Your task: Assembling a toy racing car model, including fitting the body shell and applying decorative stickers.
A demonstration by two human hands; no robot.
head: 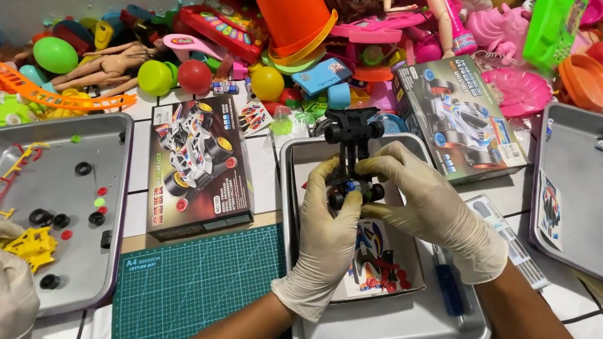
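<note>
My left hand (327,226) and right hand (423,207), both gloved, pinch the black toy car chassis (352,160) from either side, fingertips pressed around its lower end where a wheel sits. I judge this an assembly step: seating parts on the frame, which calls for steady grip. The chassis stands upright above the middle steel tray (389,333), over the sticker sheet (378,267).

Black toy car chassis (352,153) with a small blue spot, gripped by the left hand (328,234) and right hand (431,208), both in cream gloves. Beneath, a silver tray (389,333) and a red, blue and yellow sticker sheet (378,263). Green gridded cutting mat (202,288). Orange cup (294,11), yellow ball (267,82), red ball (195,76)
</note>
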